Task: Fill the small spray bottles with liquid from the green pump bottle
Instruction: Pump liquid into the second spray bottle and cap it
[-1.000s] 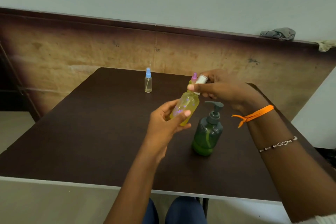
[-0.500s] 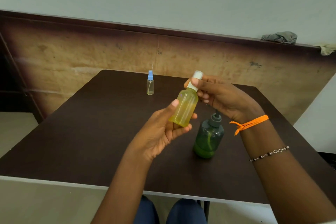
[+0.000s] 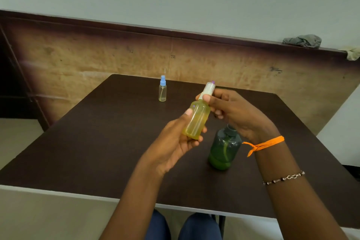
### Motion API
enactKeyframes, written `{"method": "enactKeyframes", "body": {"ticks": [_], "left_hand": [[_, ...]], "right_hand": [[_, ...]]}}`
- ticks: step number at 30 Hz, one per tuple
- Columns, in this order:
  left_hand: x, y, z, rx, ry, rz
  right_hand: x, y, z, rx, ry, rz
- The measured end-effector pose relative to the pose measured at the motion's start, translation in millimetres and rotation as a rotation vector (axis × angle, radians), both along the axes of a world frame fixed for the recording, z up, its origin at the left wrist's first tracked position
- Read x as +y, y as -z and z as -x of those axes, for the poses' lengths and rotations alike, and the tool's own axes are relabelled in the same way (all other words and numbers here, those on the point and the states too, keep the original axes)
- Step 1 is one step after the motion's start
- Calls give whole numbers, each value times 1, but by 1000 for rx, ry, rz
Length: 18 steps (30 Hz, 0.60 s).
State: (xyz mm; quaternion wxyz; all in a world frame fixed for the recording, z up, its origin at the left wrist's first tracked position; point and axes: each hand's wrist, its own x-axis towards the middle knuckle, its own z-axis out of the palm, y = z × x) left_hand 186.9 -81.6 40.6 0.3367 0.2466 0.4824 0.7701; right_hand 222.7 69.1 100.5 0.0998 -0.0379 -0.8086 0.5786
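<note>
Left hand (image 3: 176,140) fingers curl around the yellow spray bottle (image 3: 196,121); right hand (image 3: 233,111) fingers pinch its white cap (image 3: 207,89). Judged light, smooth, probably slippery: hold the body below the fingers on the cap.

Readable text: none on any item.
Yellow spray bottle (image 3: 196,121): no legible label.
Green pump bottle (image 3: 224,150): no legible label.
Wooden panel (image 3: 116,60): faint dark marks, unreadable.
</note>
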Motion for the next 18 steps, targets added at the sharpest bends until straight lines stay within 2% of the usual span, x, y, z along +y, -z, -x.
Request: {"method": "enactKeyframes", "body": {"ticks": [2, 7, 14, 18], "left_hand": [[-2, 0, 4, 6, 46, 17], [3, 10, 12, 267, -110, 65], [1, 17, 20, 476, -297, 89], [-4, 28, 34, 415, -354, 72]], "right_hand": [[-2, 7, -1, -8, -2, 91], [-17, 12, 2, 81, 78, 126], [-32, 23, 12, 185, 258, -60], [-51, 55, 19, 274, 260, -195]]}}
